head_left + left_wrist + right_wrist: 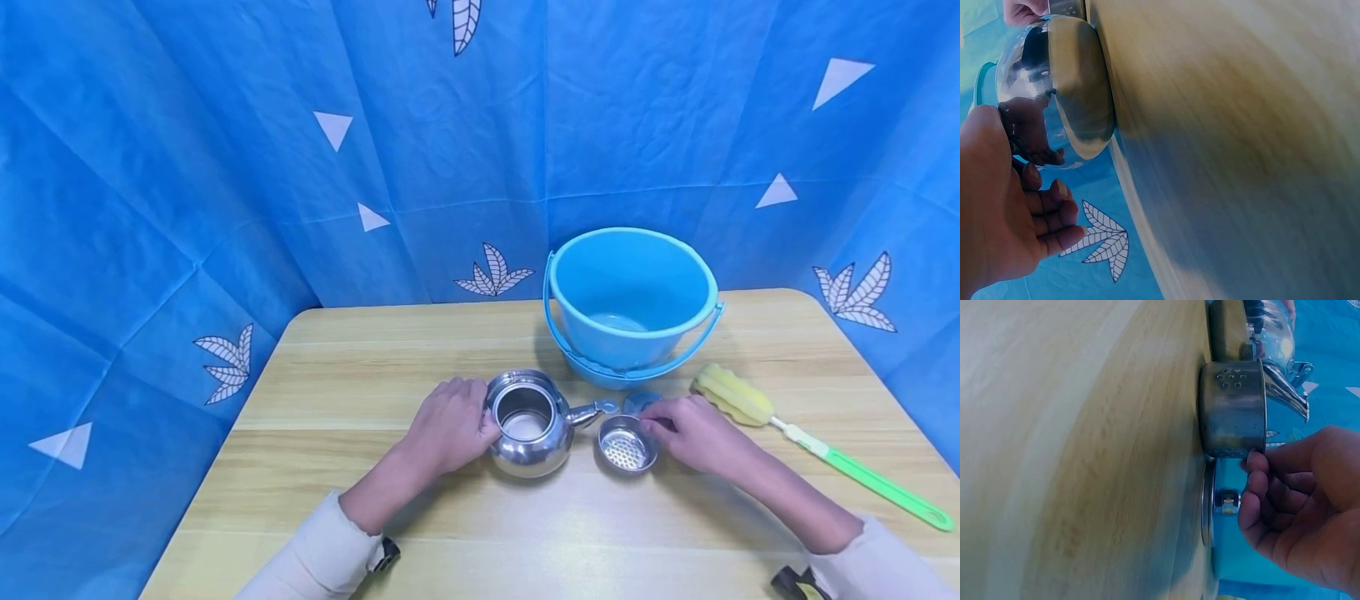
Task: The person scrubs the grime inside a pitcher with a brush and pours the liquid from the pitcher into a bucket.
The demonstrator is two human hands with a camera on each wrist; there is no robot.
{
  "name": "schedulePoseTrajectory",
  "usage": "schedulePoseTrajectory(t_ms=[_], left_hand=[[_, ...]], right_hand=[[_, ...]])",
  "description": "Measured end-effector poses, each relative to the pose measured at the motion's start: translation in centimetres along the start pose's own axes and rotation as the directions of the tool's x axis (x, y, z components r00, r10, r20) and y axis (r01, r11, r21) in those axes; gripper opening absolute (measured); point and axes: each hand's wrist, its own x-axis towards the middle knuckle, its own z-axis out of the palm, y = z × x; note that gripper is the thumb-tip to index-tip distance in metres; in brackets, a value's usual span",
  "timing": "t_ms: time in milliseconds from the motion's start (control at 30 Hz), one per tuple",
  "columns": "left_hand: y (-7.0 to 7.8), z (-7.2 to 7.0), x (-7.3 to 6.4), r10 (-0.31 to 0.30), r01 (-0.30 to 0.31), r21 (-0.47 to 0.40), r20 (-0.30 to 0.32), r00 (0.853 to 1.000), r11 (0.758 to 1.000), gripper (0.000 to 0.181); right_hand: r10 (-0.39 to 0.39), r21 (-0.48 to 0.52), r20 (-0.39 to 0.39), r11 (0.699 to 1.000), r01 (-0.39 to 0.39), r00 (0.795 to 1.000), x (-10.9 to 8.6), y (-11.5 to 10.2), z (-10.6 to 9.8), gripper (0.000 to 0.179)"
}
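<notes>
A shiny steel teapot [531, 457] stands uncovered on the table, its spout pointing right. My left hand [447, 427] grips it at the left side, with the thumb by the open mouth; in the left wrist view the fingers curl beside its round body [1079, 81]. To the right of the spout sits a small steel strainer basket [626, 447] with a perforated bottom. Thumb and finger of my right hand [699, 433] pinch its rim. Close behind the basket lies the knobbed lid [1207, 509], partly hidden by that hand in the head view.
A light blue bucket [633, 329] with its handle lowered stands behind the teapot and strainer basket. On the right lies a brush [873, 479] with a yellow sponge head and green handle. A blue patterned curtain [465, 158] hangs around the wooden table [345, 367].
</notes>
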Motion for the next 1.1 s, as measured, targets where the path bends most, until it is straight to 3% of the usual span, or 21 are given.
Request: schedulePoseTrajectory(t_ms=[333, 633, 1100], left_hand=[[0.0, 0.1, 0.0, -0.001, 0.001, 0.003, -0.022, 1.000, 1.000, 0.026], [0.0, 0.0, -0.1, -0.004, 0.004, 0.000, -0.019, 1.000, 1.000, 0.026], [0.0, 0.0, 0.0, 0.003, -0.003, 0.001, -0.018, 1.000, 1.000, 0.026]], right_hand=[[0.004, 0.022, -0.005, 1.000, -0.004, 1.000, -0.2, 0.0, -0.5, 0.010], [0.055, 0.044, -0.014, 0.998, -0.054, 0.998, -1.0, 0.6, -1.3, 0.014], [0.152, -0.025, -0.057, 0.988, -0.153, 0.987, -2.8, 2.4, -3.1, 0.015]])
